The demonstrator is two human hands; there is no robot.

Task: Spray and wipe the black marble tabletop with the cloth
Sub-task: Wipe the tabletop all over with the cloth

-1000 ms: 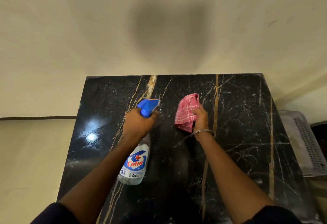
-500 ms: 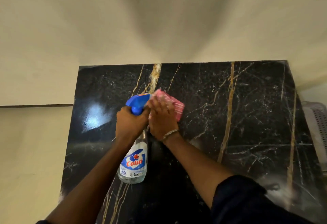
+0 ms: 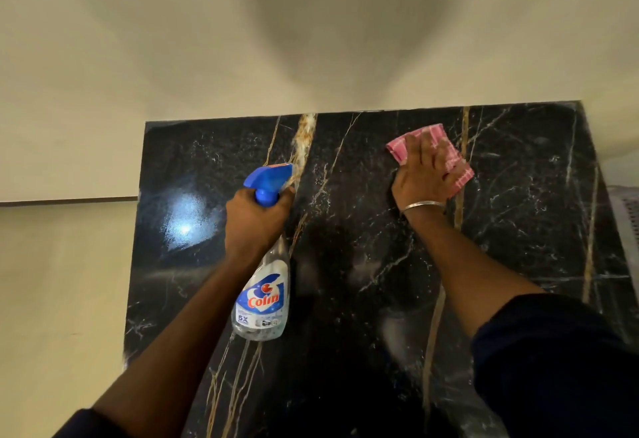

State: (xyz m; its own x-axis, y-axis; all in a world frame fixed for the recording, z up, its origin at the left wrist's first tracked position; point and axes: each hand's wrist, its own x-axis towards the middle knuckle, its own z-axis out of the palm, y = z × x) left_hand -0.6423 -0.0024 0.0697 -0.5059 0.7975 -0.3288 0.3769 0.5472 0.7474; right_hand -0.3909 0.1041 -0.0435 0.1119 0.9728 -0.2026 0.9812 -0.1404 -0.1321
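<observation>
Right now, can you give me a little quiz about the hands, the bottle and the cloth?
1. True or false: the right hand presses the cloth flat on the tabletop.
2. What does the left hand grip? A: a sponge. B: the bottle. C: a cup.
3. Fill in: the bottle's nozzle is coloured ____.

Key: 1 true; 2 B; 3 blue.
</observation>
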